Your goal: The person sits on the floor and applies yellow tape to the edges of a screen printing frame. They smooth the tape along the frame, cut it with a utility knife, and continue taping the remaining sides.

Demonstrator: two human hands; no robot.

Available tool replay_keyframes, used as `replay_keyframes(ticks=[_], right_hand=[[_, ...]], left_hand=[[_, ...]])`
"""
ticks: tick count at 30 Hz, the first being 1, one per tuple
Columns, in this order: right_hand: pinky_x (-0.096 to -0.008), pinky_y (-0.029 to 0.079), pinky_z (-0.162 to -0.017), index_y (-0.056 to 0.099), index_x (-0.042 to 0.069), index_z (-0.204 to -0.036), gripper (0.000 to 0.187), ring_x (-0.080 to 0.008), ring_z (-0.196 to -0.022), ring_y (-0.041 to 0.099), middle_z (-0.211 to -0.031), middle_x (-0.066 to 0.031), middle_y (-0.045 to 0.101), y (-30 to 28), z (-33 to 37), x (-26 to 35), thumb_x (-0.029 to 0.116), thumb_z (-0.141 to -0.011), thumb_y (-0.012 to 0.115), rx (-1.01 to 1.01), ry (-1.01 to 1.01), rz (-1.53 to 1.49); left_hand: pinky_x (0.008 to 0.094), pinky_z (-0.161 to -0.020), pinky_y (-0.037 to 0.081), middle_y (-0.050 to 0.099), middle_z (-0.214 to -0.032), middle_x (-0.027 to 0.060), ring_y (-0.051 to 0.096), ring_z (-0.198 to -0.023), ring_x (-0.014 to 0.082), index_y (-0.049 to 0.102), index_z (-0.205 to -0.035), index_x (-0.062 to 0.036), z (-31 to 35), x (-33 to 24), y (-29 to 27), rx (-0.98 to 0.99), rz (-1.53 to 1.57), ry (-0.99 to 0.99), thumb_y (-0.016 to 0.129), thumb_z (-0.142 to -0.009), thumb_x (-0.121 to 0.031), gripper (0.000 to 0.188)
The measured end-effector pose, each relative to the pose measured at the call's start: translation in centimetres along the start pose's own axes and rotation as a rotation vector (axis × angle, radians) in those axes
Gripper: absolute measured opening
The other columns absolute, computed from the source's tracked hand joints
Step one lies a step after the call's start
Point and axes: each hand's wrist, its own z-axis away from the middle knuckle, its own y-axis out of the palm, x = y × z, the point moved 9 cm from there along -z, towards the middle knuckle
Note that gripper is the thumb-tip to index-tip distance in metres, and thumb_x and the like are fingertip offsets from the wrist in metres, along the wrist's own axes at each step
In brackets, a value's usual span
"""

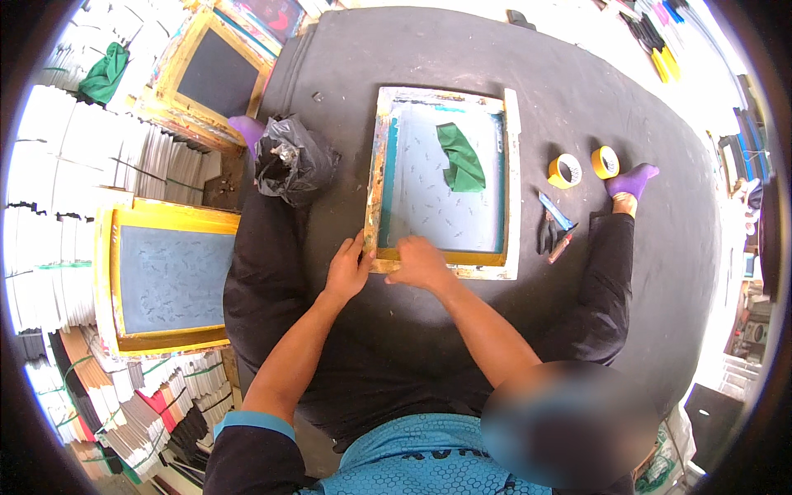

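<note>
A wooden screen printing frame (511,190) lies on the dark surface between my legs, its bars stained with paint. Its pale mesh (412,157) has small dark marks and a teal border. A crumpled green cloth (462,157) rests on the mesh toward the upper right. My left hand (349,268) is closed around the frame's near left corner. On the near bar, my right hand (419,266) bends its fingers over the inner edge, with the thumb on the outer side. Brownish-yellow tape (478,257) runs along that inner edge. Whatever lies under the right fingers is hidden.
Right of the frame are two yellow tape rolls (565,171), dark-handled pliers (546,233), a blue cutter (557,211) and a reddish tool (563,246). A black plastic bag (295,161) stands by my left foot. More screen frames (107,272) and paper stacks (49,231) line the left.
</note>
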Motion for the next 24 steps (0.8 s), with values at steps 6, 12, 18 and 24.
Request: replay_keyframes(ticks=[6,12,18,24], right_hand=[[-0.0468,0.051,-0.1,0.068,-0.001,-0.115,0.074,-0.0383,-0.116,0.061,-0.115,-0.0212,0.066,1.2,-0.8,2.8,0.048,-0.065,0.09,-0.019,-0.152,-0.026],[-0.0462,0.052,-0.097,0.069,0.0,-0.111,0.071,-0.038,-0.113,0.063,-0.113,-0.0202,0.067,-0.9,1.8,-3.9,0.049,-0.065,0.09,0.087,-0.071,-0.041],[-0.0475,0.054,-0.092,0.07,0.0,-0.11,0.071,-0.0383,-0.107,0.067,-0.108,-0.0183,0.071,-4.9,6.2,-9.0,0.051,-0.065,0.09,0.122,0.047,0.148],[-0.0504,0.042,-0.113,0.074,0.005,-0.108,0.07,-0.0356,-0.106,0.07,-0.108,-0.0141,0.075,-6.3,8.6,-12.0,0.059,-0.066,0.089,0.228,0.163,0.521]], left_hand=[[0.0484,-0.087,0.053,0.062,-0.108,0.0234,0.064,-0.1,0.0439,0.051,-0.147,0.0017,-0.3,-0.1,0.2,0.034,0.005,-0.036,0.066,-0.1,-0.02,0.054],[0.0478,-0.101,0.047,0.062,-0.122,0.017,0.059,-0.119,0.037,0.056,-0.144,-0.0021,0.5,-3.2,-1.3,-0.226,-0.266,0.161,0.071,-0.095,-0.023,0.055],[0.0429,-0.102,0.046,0.062,-0.117,0.012,0.058,-0.118,0.0307,0.066,-0.127,-0.007,1.0,-9.3,3.4,0.177,-0.399,0.605,0.078,-0.087,-0.039,0.053],[0.0448,-0.093,0.051,0.064,-0.107,0.0097,0.062,-0.106,0.0316,0.066,-0.109,-0.0065,-0.4,-7.4,6.7,0.365,-0.581,0.506,0.08,-0.083,-0.04,0.045]])
